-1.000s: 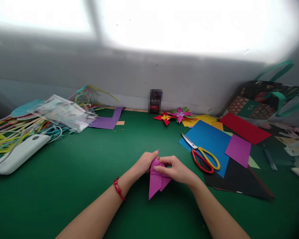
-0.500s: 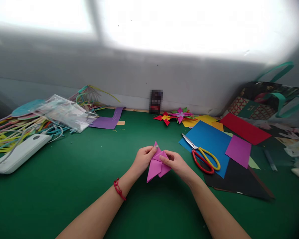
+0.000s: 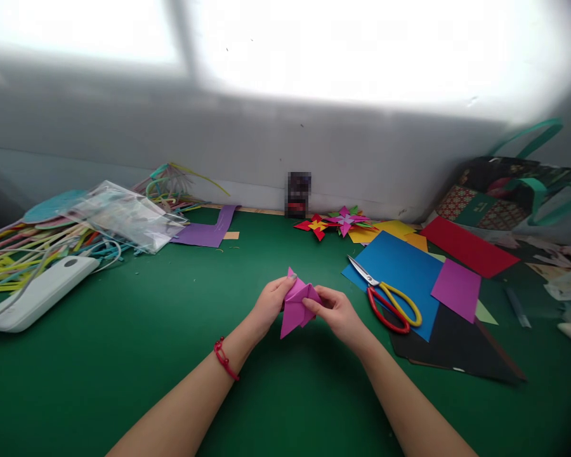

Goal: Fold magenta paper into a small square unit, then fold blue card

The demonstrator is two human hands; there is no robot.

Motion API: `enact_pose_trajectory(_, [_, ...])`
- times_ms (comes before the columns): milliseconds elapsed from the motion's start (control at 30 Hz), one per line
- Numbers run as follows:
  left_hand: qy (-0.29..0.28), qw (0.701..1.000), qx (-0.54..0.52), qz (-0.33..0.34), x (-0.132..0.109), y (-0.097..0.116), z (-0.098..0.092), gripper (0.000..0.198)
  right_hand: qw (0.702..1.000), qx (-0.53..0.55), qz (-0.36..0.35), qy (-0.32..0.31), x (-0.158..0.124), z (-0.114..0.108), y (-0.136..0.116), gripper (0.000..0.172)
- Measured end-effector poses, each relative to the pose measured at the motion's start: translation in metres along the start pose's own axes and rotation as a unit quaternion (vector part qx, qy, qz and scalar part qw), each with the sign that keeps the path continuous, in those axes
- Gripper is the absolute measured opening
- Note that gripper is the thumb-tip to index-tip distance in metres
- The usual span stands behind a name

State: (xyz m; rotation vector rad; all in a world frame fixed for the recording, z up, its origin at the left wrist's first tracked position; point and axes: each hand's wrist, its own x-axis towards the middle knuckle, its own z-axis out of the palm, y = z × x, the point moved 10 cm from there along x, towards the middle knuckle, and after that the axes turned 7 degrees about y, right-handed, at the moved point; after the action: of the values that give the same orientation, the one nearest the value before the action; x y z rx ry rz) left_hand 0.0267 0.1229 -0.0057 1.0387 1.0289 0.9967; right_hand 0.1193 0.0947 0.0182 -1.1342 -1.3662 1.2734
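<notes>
Held between both hands above the green table is a folded piece of pink-purple origami paper [image 3: 294,312] with pointed corners. My left hand [image 3: 272,301] grips its upper left side, thumb on top and the other fingers mostly hidden beneath. At the right side, my right hand [image 3: 334,309] pinches a folded flap, its thumb lying over the front. Right of my right hand, scissors [image 3: 375,283] with one red and one yellow handle lie partly on a blue sheet [image 3: 404,260].
Folded paper flowers [image 3: 345,221] lie by the wall. Red paper [image 3: 469,246], a purple sheet [image 3: 457,290] and black paper [image 3: 452,346] spread out at the right, before a patterned bag [image 3: 485,206]. A white power strip [image 3: 42,295], a clear plastic bag [image 3: 124,216] and colourful strips sit left.
The folded paper has tilted and shifted slightly left and up. My left hand has turned with it, and my right fingers have moved further around the right flap.
</notes>
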Motion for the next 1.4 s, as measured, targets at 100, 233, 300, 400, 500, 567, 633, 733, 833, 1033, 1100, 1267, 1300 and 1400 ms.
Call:
enact_pose_trajectory(100, [-0.014,0.999,-0.031,-0.023,0.000,-0.006,0.002,0.035,0.999,-0.024,-0.021,0.005,-0.001,0.000,-0.004,0.022])
enact_pose_trajectory(233, [-0.015,0.999,-0.038,-0.035,0.000,-0.010,0.001,0.039,0.999,-0.039,-0.023,0.014,-0.001,-0.001,-0.006,0.023])
enact_pose_trajectory(300, [-0.013,0.998,-0.033,-0.042,0.000,-0.013,0.002,0.046,0.999,-0.036,-0.022,0.031,-0.001,-0.005,-0.007,0.023])
enact_pose_trajectory(400, [-0.049,0.997,-0.045,-0.046,0.001,-0.015,0.011,0.063,0.998,-0.006,-0.008,0.067,0.002,-0.015,-0.004,0.024])
enact_pose_trajectory(500, [-0.108,0.993,-0.038,-0.038,0.000,-0.015,0.024,0.069,0.989,0.032,0.007,0.145,0.005,-0.036,0.003,0.030])
enact_pose_trajectory(567, [-0.110,0.994,-0.015,-0.023,0.000,-0.014,0.025,0.060,0.980,0.059,0.015,0.188,0.006,-0.049,0.010,0.034])
enact_pose_trajectory(633, [-0.097,0.995,0.014,0.006,0.001,-0.010,0.024,0.049,0.977,0.079,0.029,0.196,0.008,-0.053,0.016,0.036])
enact_pose_trajectory(733, [-0.079,0.994,0.052,0.048,0.000,-0.005,0.021,0.043,0.979,0.090,0.045,0.180,0.011,-0.052,0.023,0.037])
enact_pose_trajectory(833, [-0.044,0.993,0.075,0.075,0.001,-0.001,0.014,0.039,0.978,0.085,0.053,0.183,0.011,-0.054,0.027,0.038])
enact_pose_trajectory(1033, [0.050,0.960,0.155,0.230,-0.006,0.032,-0.004,0.032,0.982,0.097,0.069,0.147,0.011,-0.045,0.025,0.050])
enact_pose_trajectory(1100, [0.054,0.936,0.218,0.272,-0.011,0.038,0.000,0.033,0.981,0.139,0.059,0.122,0.011,-0.036,0.020,0.054])
enact_pose_trajectory(1267, [-0.033,0.912,0.292,0.288,-0.021,0.034,0.025,0.049,0.967,0.205,0.053,0.141,0.012,-0.040,0.023,0.050])
enact_pose_trajectory(1300, [-0.037,0.919,0.275,0.279,-0.021,0.034,0.026,0.048,0.965,0.204,0.058,0.152,0.012,-0.044,0.027,0.049])
enact_pose_trajectory(1400, [0.016,0.953,0.188,0.239,-0.014,0.034,0.010,0.035,0.966,0.190,0.068,0.164,0.014,-0.051,0.034,0.047])
